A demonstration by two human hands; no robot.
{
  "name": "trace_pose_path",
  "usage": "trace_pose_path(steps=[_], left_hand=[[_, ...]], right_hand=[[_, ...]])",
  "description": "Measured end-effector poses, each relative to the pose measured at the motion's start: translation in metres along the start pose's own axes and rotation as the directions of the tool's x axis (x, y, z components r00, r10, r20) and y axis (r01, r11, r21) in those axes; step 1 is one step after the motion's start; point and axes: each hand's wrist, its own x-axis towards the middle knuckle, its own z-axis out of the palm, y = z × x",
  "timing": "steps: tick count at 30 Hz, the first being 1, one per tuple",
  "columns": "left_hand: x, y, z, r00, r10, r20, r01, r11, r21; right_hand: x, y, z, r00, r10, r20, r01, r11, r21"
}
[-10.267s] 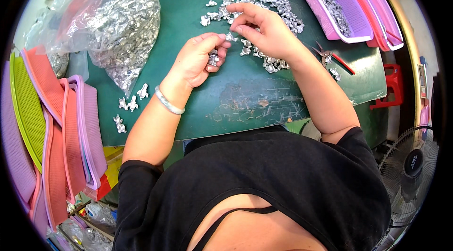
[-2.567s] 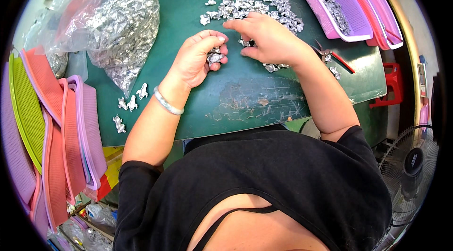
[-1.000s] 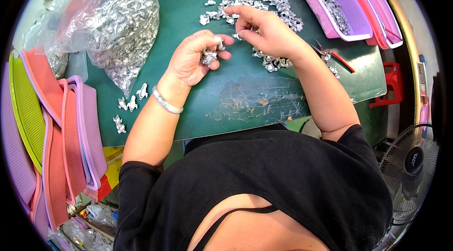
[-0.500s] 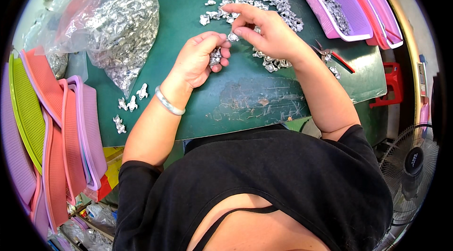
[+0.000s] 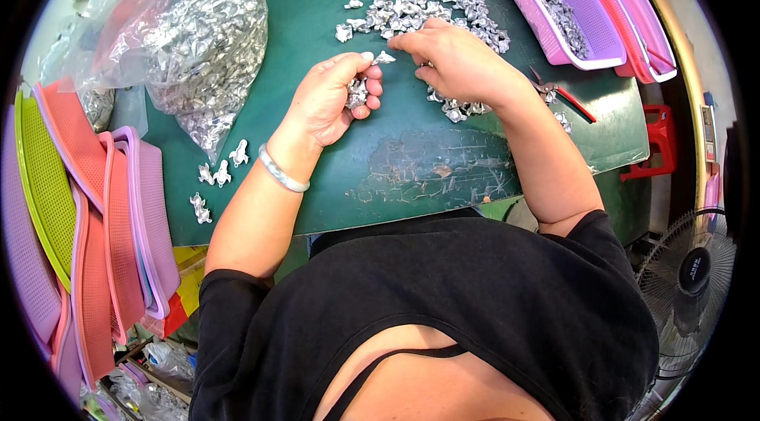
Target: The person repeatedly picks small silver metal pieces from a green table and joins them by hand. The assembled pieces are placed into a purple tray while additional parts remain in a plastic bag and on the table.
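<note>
My left hand (image 5: 332, 100) is closed around several small silver metal castings (image 5: 358, 93) in its curled fingers. One more casting (image 5: 383, 58) sticks out at the tip of its thumb, pinched there. Just to the right, my right hand (image 5: 467, 64) hovers with thumb and forefinger apart and no part visible between them. Its lower fingers are partly hidden. Beyond and beneath it spreads a loose pile of the same castings (image 5: 400, 15) on the green table (image 5: 317, 191).
A clear plastic bag (image 5: 210, 49) full of castings stands at the left, near a few loose figure-shaped castings (image 5: 222, 174). A purple basket (image 5: 546, 9) holds more at the far right. Red-handled cutters (image 5: 574, 104) lie near my right forearm. Stacked baskets (image 5: 142, 223) line the left edge.
My right hand has moved slightly right, away from the left hand's fingertips. The casting that was between both hands now sits at my left thumb tip, pointing right.
</note>
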Motion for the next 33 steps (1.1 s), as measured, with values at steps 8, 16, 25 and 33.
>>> trace_pose_path(steps=[8, 16, 25, 33], left_hand=[[-0.001, 0.002, -0.001, 1.0, 0.014, 0.02, -0.014, 1.0, -0.012], [-0.001, 0.0, -0.001, 0.997, 0.075, 0.033, -0.07, 0.99, -0.12], [-0.003, 0.0, 0.007, 0.995, -0.015, 0.094, 0.01, 0.998, 0.057], [0.0, 0.0, 0.004, 0.998, -0.046, 0.053, 0.046, 0.999, -0.004]], right_hand=[[0.001, -0.001, 0.001, 0.998, 0.05, -0.034, -0.044, 0.986, 0.159], [0.004, -0.003, -0.001, 0.982, 0.191, 0.004, -0.154, 0.776, 0.611], [0.005, -0.012, 0.003, 0.985, 0.159, -0.074, -0.047, 0.649, 0.76], [0.003, -0.004, -0.007, 0.977, 0.206, -0.058, -0.189, 0.959, 0.209]])
